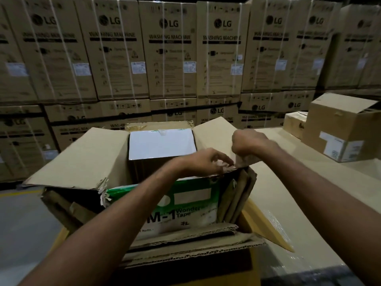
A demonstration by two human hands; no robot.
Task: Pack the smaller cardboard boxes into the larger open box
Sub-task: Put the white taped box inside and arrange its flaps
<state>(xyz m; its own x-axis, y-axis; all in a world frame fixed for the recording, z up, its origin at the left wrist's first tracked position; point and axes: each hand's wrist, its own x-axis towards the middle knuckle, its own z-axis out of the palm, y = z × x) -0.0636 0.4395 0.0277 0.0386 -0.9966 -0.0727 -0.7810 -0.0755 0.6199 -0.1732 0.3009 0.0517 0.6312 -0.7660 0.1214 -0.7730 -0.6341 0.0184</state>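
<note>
Cardboard of the larger open box (78,159) looks worn and soft: its left flap lies spread outward with a torn, frayed near edge. Inside, against the far wall, stands a smaller box (160,143) with a plain white top, upright and sitting low between the walls. It looks light but stiff, so I would take such a box by two opposite sides and lower it straight in. The near wall is printed green and white. At the near right corner the left hand (208,162) pinches the ragged rim, and just beside it the right hand (249,145) has its fingers curled round the base of the right flap. That edge may tear if pulled hard. Flattened cardboard (237,197) stands against the right wall. Further right the tan desk (292,199) carries two closed cartons (342,129). Strapped washing machine cartons (171,48) wall the dim room behind
</note>
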